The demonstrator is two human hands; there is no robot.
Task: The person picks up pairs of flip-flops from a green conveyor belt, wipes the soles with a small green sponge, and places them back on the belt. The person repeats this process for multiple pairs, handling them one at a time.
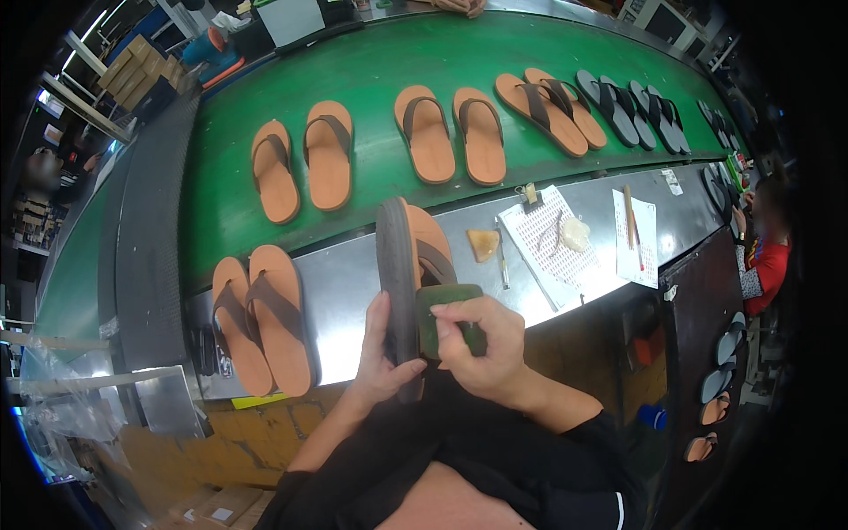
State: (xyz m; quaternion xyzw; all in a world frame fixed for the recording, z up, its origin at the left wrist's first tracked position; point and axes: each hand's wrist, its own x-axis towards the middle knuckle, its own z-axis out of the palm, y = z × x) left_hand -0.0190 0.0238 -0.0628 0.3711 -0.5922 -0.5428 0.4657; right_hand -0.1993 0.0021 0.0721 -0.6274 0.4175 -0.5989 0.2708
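Observation:
My left hand (pixel 384 358) grips a flip-flop (pixel 398 265) near its lower end and holds it up on edge. Its thick dark grey sole faces left, while its tan footbed and brown strap face right. Whether a second flip-flop sits behind it, I cannot tell. In my right hand (pixel 484 343) is a dark green pad (pixel 458 294), pinched between thumb and fingers against the side of the flip-flop. The pad hides the flip-flop's lower right part. A tan pair of flip-flops (pixel 284 331) lies on the metal counter (pixel 340 309) to the left.
Several tan and grey flip-flops (pixel 424 141) lie along the green belt (pixel 371 66). Right of my hands are a tan block (pixel 483 245), a pen (pixel 504 265) and a clipboard with printed sheets (pixel 530 230). A co-worker in red (pixel 768 269) is at the far right.

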